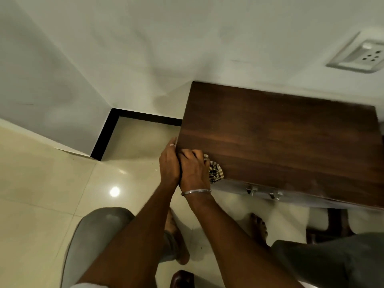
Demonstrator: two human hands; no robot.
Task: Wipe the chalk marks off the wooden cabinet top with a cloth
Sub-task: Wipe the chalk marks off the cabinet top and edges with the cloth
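The dark wooden cabinet top fills the right half of the view; I see no chalk marks on it. At its near left corner my right hand grips a bunched patterned cloth, which shows beside the palm on the wood. My left hand lies with straight fingers against the cabinet's left edge, side by side with the right hand and touching it. A metal bangle sits on my right wrist.
A white wall runs behind the cabinet, with a socket plate at the upper right. Two metal handles stick out of the cabinet front. Glossy beige floor tiles lie to the left, my bare feet and grey-clad legs below.
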